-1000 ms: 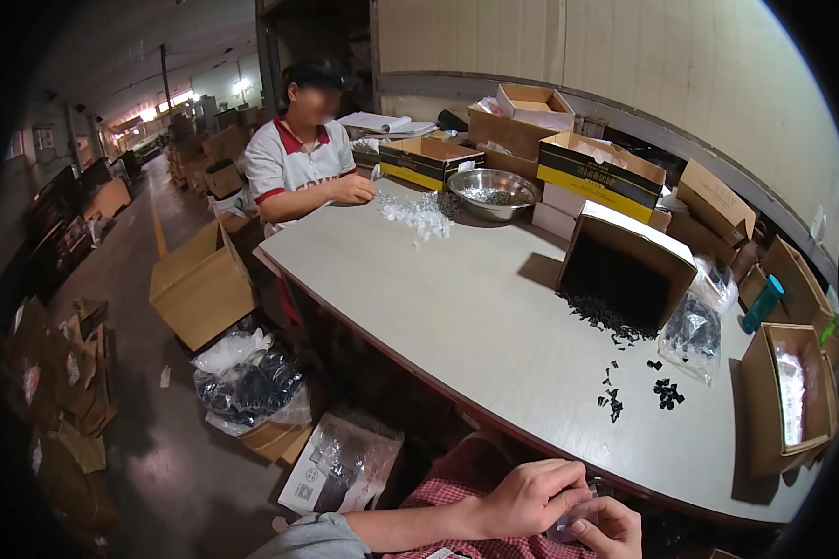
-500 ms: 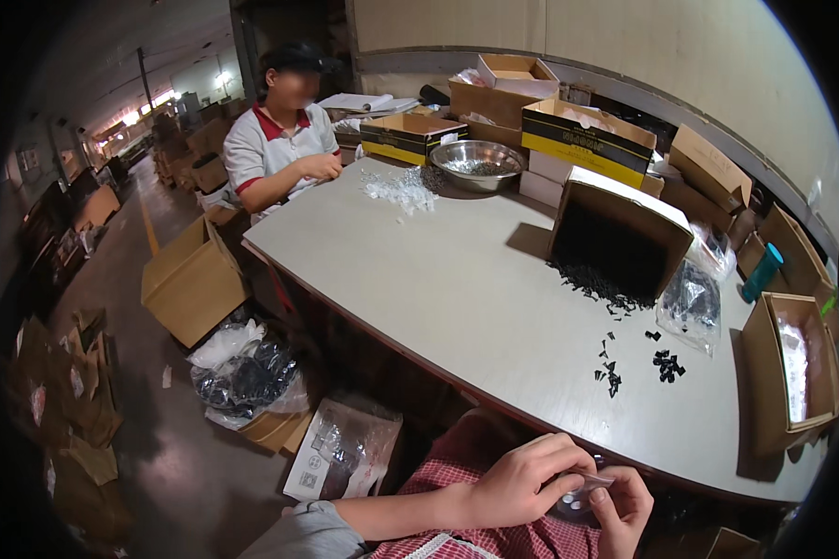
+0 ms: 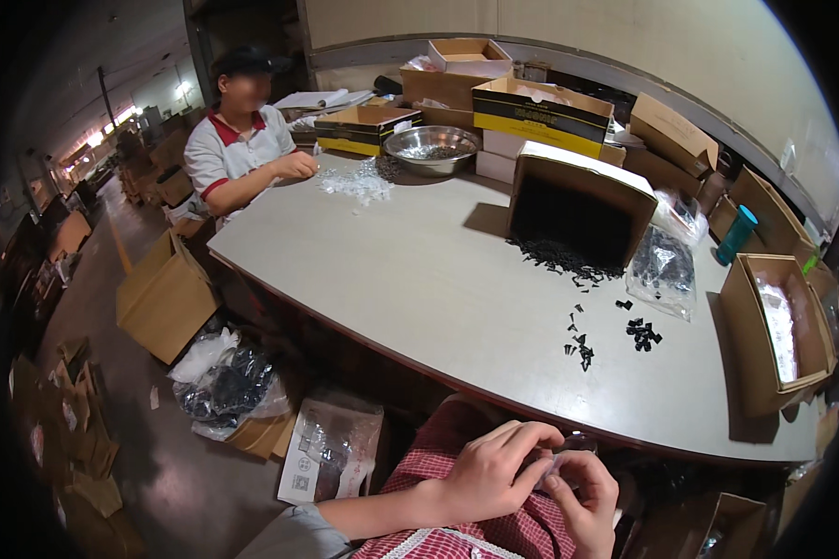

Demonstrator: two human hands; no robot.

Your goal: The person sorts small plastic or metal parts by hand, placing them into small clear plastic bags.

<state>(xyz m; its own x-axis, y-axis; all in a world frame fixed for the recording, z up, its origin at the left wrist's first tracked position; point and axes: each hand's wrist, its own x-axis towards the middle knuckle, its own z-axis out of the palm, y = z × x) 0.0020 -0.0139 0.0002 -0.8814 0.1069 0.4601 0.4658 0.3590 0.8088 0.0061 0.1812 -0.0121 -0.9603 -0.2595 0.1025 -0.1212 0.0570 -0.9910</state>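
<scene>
Over my lap, by the table's near edge, my left hand (image 3: 499, 470) and my right hand (image 3: 584, 498) come together. Between their closed fingertips is a small clear plastic bag (image 3: 549, 463), pinched from both sides and mostly covered by fingers. What it contains cannot be made out now. On the tabletop beyond lie a few small black pointed pieces (image 3: 583, 353) and, to their right, a little heap of black blocky pieces (image 3: 642, 334). Behind them a carton (image 3: 587, 172) tipped on its side spills many tiny black pieces toward me.
Across the grey table (image 3: 373, 279) sits a co-worker (image 3: 242, 158) by a pile of clear pieces (image 3: 359, 184) and a steel bowl (image 3: 432, 149). At right stand an open carton (image 3: 750, 345) and a teal bottle (image 3: 737, 235). Bagged black goods (image 3: 233, 382) fill a floor box at left.
The view has shifted, so the table sits further left and higher. My hands have drawn closer around the bag, hiding the small white round pieces that showed through it before.
</scene>
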